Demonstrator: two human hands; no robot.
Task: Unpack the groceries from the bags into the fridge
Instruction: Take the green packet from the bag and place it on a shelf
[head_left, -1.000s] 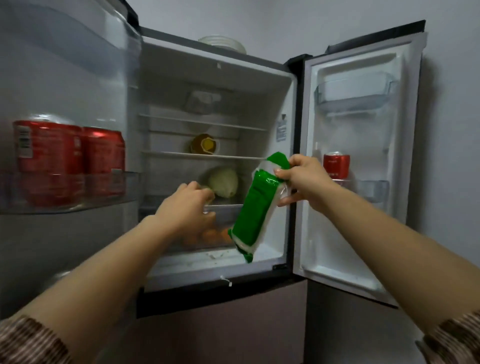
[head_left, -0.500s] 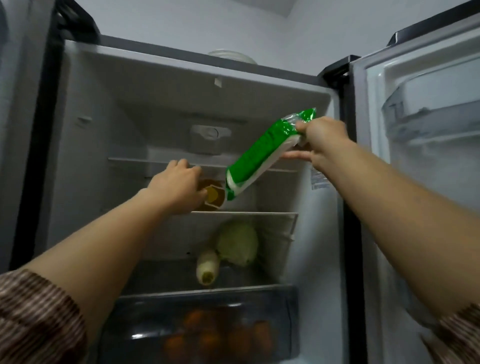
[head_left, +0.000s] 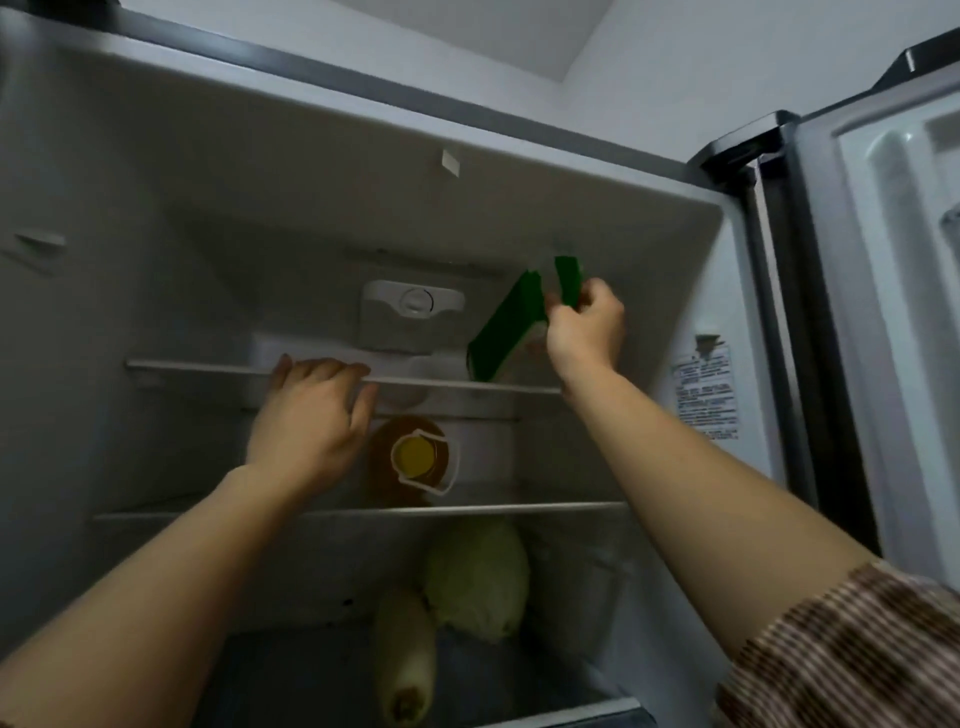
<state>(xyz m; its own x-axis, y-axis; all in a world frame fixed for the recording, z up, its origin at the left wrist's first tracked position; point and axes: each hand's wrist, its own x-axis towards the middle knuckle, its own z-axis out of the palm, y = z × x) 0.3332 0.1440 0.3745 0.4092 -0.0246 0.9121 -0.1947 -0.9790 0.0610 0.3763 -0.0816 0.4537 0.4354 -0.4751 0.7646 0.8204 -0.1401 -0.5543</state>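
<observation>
My right hand (head_left: 584, 325) pinches the top end of a green and white packet (head_left: 506, 327) deep inside the open fridge. The packet leans with its lower end on the top glass shelf (head_left: 197, 367), to the right of the white control housing (head_left: 410, 312). My left hand (head_left: 311, 415) rests with its fingers over the front edge of that top shelf, holding nothing.
A bottle of amber liquid with a yellow cap (head_left: 410, 462) lies on the middle shelf (head_left: 545, 508). Below it sit a pale green cabbage (head_left: 478, 582) and a whitish long vegetable (head_left: 405, 654). The open right door (head_left: 893, 312) stands at the right edge.
My right hand has carried the packet up and further in, onto the top shelf. My left hand has risen from the middle shelf level to the top shelf's edge. The view has moved closer.
</observation>
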